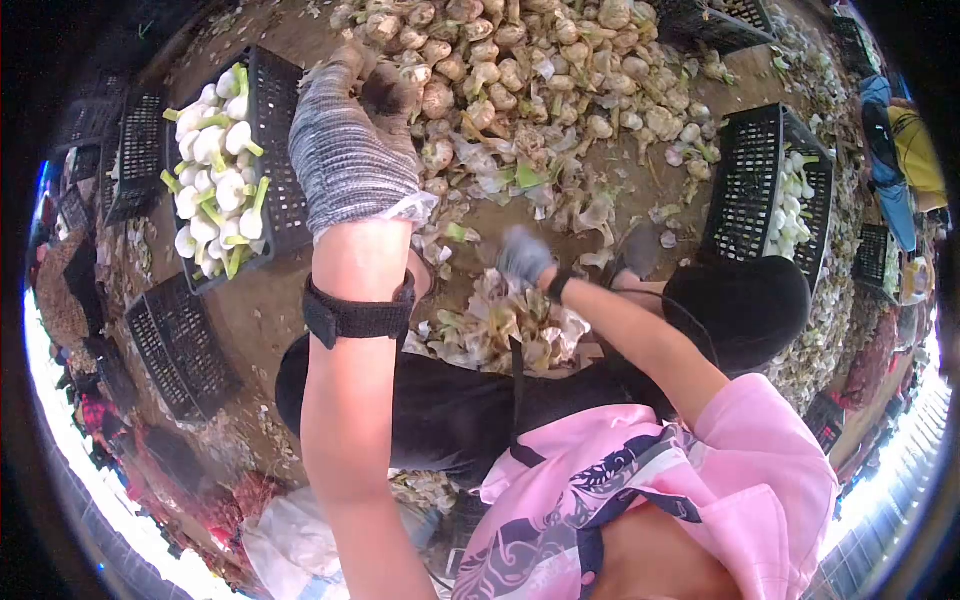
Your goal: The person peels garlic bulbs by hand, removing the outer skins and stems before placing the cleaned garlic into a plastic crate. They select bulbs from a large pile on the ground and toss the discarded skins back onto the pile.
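My left hand [360, 115], in a grey striped knit glove with soiled fingers, reaches forward to the left edge of a heap of garlic bulbs [510, 75]. Its thumb and fingers are bent and look apart around a dark hollow; no bulb shows between them. Unpeeled, dirty bulbs lie right beside the fingertips. My right hand [523, 258], also in a grey glove, is smeared by motion above a mound of dry garlic skins [510, 315] between my legs. Its fingers and anything in them cannot be made out.
A black crate [275, 150] at the left is heaped with white, trimmed garlic. Another black crate [745, 180] with garlic stands at the right. A dark crate [180, 345] rests lower left. Loose skins litter the ground. Another person's blue-and-yellow clothing [890, 150] shows far right.
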A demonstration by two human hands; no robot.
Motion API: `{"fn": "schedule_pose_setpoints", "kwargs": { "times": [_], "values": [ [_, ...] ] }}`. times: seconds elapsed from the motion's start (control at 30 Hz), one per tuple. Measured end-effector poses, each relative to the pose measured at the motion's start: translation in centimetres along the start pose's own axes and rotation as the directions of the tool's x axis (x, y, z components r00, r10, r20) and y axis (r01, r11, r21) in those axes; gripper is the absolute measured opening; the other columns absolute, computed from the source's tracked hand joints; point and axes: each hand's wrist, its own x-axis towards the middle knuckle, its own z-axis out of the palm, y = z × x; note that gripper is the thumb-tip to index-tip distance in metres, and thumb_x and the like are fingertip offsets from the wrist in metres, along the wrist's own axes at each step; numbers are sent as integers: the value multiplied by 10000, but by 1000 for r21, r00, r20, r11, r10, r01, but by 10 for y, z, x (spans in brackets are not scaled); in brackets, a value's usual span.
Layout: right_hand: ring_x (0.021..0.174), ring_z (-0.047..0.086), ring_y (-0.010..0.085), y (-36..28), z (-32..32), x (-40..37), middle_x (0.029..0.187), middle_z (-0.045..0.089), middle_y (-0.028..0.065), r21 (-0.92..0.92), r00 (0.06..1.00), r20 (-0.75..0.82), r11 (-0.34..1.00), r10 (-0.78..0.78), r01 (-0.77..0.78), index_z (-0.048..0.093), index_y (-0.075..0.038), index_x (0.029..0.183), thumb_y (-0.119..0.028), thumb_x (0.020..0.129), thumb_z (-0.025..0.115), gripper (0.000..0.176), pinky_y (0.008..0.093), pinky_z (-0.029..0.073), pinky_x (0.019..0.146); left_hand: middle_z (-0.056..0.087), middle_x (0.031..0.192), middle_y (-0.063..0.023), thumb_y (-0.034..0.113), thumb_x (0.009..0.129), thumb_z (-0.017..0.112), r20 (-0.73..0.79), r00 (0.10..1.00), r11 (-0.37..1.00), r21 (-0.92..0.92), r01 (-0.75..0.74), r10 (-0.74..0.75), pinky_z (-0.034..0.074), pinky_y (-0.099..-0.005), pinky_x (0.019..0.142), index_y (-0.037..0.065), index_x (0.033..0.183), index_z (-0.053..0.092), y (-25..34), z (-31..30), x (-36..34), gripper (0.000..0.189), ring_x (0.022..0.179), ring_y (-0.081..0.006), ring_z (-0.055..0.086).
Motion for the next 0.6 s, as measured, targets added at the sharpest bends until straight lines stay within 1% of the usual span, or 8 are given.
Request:
{"fn": "schedule_pose_setpoints", "kwargs": {
  "times": [0.1,0.2,0.3,0.37,0.4,0.47,0.53,0.6],
  "values": [
    [590,581,300,55,-21,63,681,603,151,-252,877,-446,915,177,-313,605,-21,706,-155,675,591,138,365,477,522,576,793,-77,41,771,592,43,999,1000,-10,8,-7,519,-249,501,13,881,537,0,-1,1,126,658,-150,574],
    [636,578,309,91,-14,76,655,586,181,100,852,-269,892,450,-440,605,-35,677,-286,696,570,254,373,456,544,577,819,-95,32,773,582,-13,998,996,-56,67,-68,522,-254,499,-6,885,529,0,-2,2,130,663,-173,579],
    [779,593,306,72,18,45,806,619,136,-305,925,380,944,-2,128,595,-9,838,-240,764,533,250,372,474,649,576,816,-96,34,775,579,-14,999,998,-37,44,-45,522,-250,498,-3,877,536,2,1,-4,117,658,-166,576],
    [798,590,276,121,95,40,890,614,125,-9,838,-323,887,-439,461,580,-21,870,-165,796,452,206,383,464,661,575,795,-89,37,774,582,14,999,998,-33,46,-46,517,-247,494,2,866,541,2,-4,-1,106,650,-163,573],
    [798,590,276,114,68,45,890,614,125,-9,839,-315,885,-444,465,580,-21,870,-165,796,452,206,383,464,661,574,775,-82,40,773,585,41,998,999,-22,49,-48,512,-245,489,6,854,547,1,-7,1,95,642,-161,570],
    [817,578,319,78,-35,61,854,600,178,-59,986,58,987,155,-152,600,-38,854,-183,742,536,194,364,468,699,570,749,-72,48,772,589,65,997,985,169,-43,32,506,-244,488,12,849,552,0,-10,2,92,630,-156,566],
    [722,568,315,97,-50,81,829,589,183,-280,929,-359,939,91,-200,584,-42,816,-93,738,501,125,366,463,633,566,722,-62,55,771,593,122,987,924,355,-141,103,500,-243,488,17,843,558,0,-8,2,89,619,-151,561],
    [840,563,356,107,-61,111,936,561,234,-351,972,-180,913,150,-206,580,-22,908,-150,731,549,220,404,469,708,558,708,-42,78,770,601,-17,998,997,43,60,-59,482,-247,483,28,837,561,0,-3,-3,92,597,-137,544]
  ]
}}
